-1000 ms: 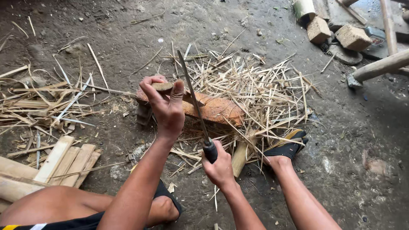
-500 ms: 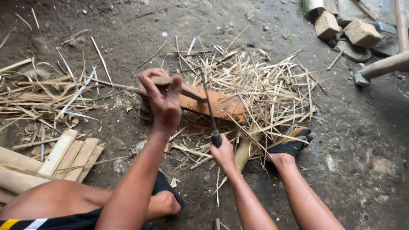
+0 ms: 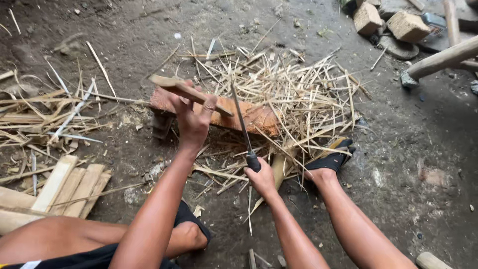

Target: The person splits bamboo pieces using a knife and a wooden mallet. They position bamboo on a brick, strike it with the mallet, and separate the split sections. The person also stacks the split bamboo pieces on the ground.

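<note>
My left hand (image 3: 193, 118) grips a flat strip of bamboo (image 3: 185, 90) and holds it slanting across the top of a reddish wooden block (image 3: 256, 120) on the ground. My right hand (image 3: 262, 179) is closed on the black handle of a long knife (image 3: 241, 122). Its narrow blade points up and away from me, just right of the strip's lower end. Whether the blade touches the strip or the block cannot be told. A pile of thin bamboo slivers (image 3: 303, 92) surrounds the block.
Split bamboo slats (image 3: 69, 184) lie at lower left beside my bent leg. My foot in a black sandal (image 3: 332, 160) rests right of the block. Wooden chunks (image 3: 408, 26) and a thick pole (image 3: 443, 58) sit at top right on the dirt floor.
The bamboo strip has tipped from nearly hidden in my left fist to a long slant over the block. The knife has shifted to the right, away from my left hand.
</note>
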